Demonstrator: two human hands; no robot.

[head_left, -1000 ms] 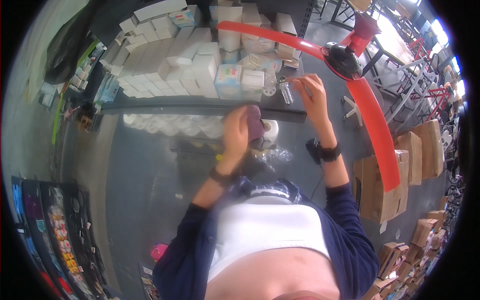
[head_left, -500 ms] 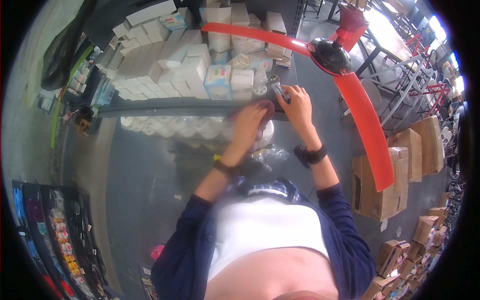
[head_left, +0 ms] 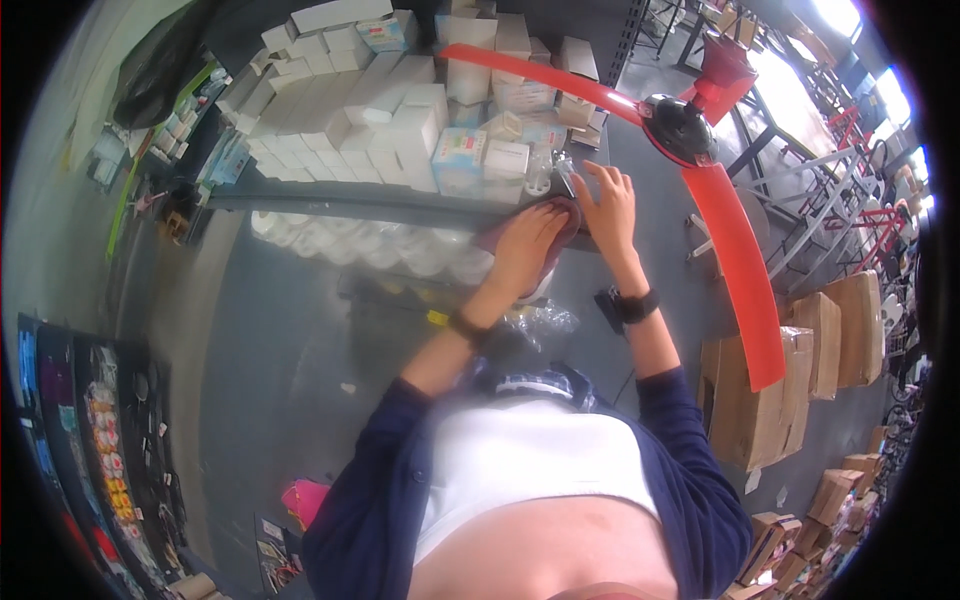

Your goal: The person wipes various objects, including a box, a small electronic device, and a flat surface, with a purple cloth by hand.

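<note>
My left hand (head_left: 525, 248) lies over a folded maroon cloth (head_left: 567, 213) at the shelf's front edge, its fingers bent onto the fabric. The cloth sticks out past the fingertips and along the thumb side. Just right of it, my right hand (head_left: 612, 213) is raised with fingers apart and nothing visible in it. A small clear item (head_left: 565, 170), glass or plastic, stands on the shelf beside its thumb; I cannot tell whether they touch. Left of that sits another clear piece (head_left: 539, 172) with a whitish base, close to a white box (head_left: 506, 158).
Stacked white boxes (head_left: 330, 135) crowd the shelf (head_left: 390, 198) to the left. Wrapped white rolls (head_left: 370, 243) lie below it. A red fan-like blade (head_left: 735, 270) hangs at the right, above cardboard cartons (head_left: 745, 415). Crumpled clear plastic (head_left: 543, 322) lies below my hands.
My right hand has let go of the small clear item, and its fingers have spread. My left hand has moved right and slightly forward with the cloth. The whole view has shifted slightly.
</note>
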